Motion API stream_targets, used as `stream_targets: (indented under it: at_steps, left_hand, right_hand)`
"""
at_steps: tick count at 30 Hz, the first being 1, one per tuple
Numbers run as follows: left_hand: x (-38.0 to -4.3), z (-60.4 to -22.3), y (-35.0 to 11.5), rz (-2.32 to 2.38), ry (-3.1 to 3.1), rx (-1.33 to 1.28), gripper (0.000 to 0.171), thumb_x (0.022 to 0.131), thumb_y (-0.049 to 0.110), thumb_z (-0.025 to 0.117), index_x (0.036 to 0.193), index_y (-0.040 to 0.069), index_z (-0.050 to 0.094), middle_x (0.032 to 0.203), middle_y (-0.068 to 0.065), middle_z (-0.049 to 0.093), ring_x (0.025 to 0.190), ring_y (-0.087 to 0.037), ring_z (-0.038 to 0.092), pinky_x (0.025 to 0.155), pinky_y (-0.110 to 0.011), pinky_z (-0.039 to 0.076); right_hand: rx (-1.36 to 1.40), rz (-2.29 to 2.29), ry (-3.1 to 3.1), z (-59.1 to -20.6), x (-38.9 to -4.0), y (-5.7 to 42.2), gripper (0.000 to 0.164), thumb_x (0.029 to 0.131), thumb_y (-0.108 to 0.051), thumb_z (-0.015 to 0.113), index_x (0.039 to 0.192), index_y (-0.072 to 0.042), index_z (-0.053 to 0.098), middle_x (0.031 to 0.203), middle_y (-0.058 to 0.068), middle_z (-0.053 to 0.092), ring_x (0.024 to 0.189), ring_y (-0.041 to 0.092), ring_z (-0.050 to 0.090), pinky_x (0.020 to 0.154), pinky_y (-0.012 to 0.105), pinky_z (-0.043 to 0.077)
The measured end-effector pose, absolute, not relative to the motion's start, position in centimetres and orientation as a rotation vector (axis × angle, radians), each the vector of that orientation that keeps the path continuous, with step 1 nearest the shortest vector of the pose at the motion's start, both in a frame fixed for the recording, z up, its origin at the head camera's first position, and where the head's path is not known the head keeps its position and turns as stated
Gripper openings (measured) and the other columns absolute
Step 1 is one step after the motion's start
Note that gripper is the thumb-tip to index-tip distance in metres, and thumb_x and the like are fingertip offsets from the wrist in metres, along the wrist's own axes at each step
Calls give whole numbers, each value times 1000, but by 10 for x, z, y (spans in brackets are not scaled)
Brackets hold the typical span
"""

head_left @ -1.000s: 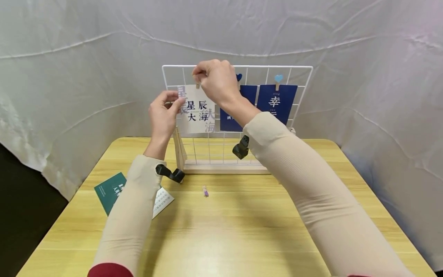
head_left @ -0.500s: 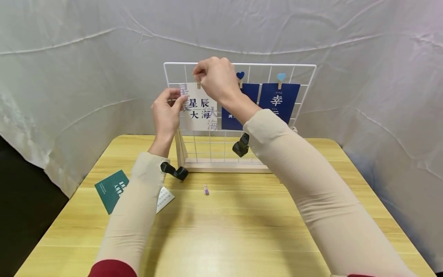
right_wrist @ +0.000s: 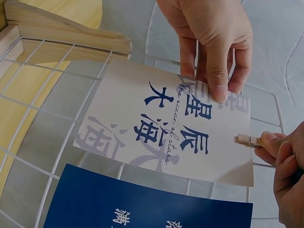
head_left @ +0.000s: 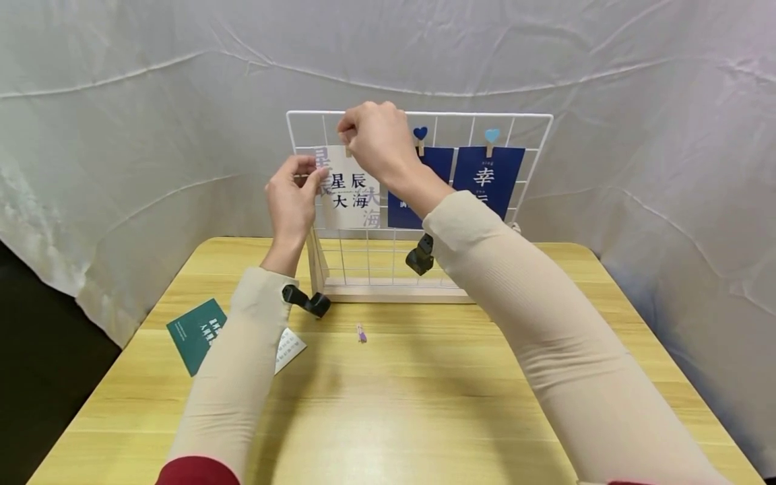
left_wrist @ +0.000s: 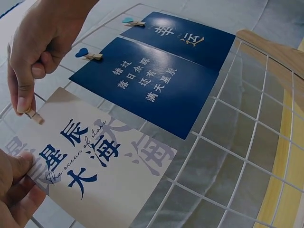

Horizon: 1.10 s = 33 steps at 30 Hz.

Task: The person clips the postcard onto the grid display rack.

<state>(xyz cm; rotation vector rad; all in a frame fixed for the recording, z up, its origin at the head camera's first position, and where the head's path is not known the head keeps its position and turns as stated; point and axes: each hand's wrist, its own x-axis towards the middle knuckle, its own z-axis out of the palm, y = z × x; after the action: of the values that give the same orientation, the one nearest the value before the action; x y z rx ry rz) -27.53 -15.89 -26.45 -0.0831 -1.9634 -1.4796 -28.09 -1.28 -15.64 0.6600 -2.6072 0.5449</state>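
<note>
The left hand is pinching the side edge of the white card between thumb and fingers. The right hand is pinching a small wooden clip, whose tip is lying over the top edge of this card. The white card is hanging upright against the wire rack, at its left end. Whether the clip is biting the wire also, I cannot tell.

As for progress, two blue cards are already hanging: the middle card under a dark blue heart clip, the end card under a light blue heart clip. The third fastening seems to be nearly done, but both hands are holding on, so I am not counting it as finished. On the worktop, a green card and a pale card, partly covered by the left sleeve, are lying unhung. A small purple piece, too small to identify surely, is lying before the rack.
</note>
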Motion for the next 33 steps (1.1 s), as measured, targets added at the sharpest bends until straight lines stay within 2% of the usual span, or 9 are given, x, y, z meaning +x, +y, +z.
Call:
stream_targets:
  at_steps: [5,12,16,19,22,24,26,28,33]
  left_hand:
    - [-276,-265,-158,-1478,-1964,-73,23,91,15,70,109,1,67,96,-10,68,84,-16,66,73,-23,56]
    - [-277,-265,-158,-1487,-1960,-64,24,90,16,70,109,1,67,96,-10,68,84,-16,66,73,-24,56]
    - [-278,-267,-157,-1469,-1966,-67,25,90,16,70,110,1,67,97,-10,69,84,-16,66,72,-23,56]
    - [-277,-267,-156,-1444,-1965,-74,25,90,17,71,109,1,67,97,-10,69,83,-15,65,72,-23,56]
    - [-276,-267,-156,-1420,-1970,-76,25,90,18,71,109,2,67,97,-10,70,82,-14,64,71,-22,55]
    - [-276,-267,-156,-1406,-1978,-69,26,90,19,71,110,3,68,98,-10,70,82,-13,64,71,-22,55]
    - [-276,-267,-156,-1394,-1991,-62,27,90,21,71,110,3,68,99,-9,70,83,-13,64,72,-22,55]
    - [-275,-267,-157,-1388,-1999,-57,27,90,22,71,111,4,68,99,-9,70,85,-13,64,74,-22,55]
    - [-274,-268,-160,-1378,-2018,-54,29,90,22,71,112,5,67,101,-9,70,88,-15,66,76,-23,55]
  right_hand:
    - [661,574,-2600,-156,-281,-13,30,97,-6,52,113,-17,75,105,-3,73,89,8,68,88,24,50]
    - [642,563,-2609,-156,-281,-13,31,97,-6,51,113,-18,76,105,-3,73,89,8,68,82,23,51]
    - [645,462,-2609,-156,-280,-14,32,98,-7,46,98,-17,77,90,-3,72,75,9,62,67,21,45]
    - [652,395,-2611,-156,-280,-15,31,97,-5,42,82,-12,68,73,0,61,65,12,51,58,23,35]
    - [662,343,-2621,-156,-278,-14,33,99,-6,41,93,-13,72,79,1,64,64,14,48,57,23,35]
    - [674,322,-2623,-156,-276,-13,34,101,-8,43,114,-17,73,97,0,71,67,13,52,60,22,40]
    - [688,311,-2616,-156,-275,-11,36,102,-10,44,127,-20,67,115,0,70,70,13,56,63,22,44]
    - [703,327,-2606,-156,-273,-10,36,102,-11,44,130,-20,65,122,-1,67,74,12,61,67,23,47]
    - [728,415,-2549,-159,-268,-3,31,104,-19,46,128,-20,66,121,-5,68,92,11,67,78,25,51]
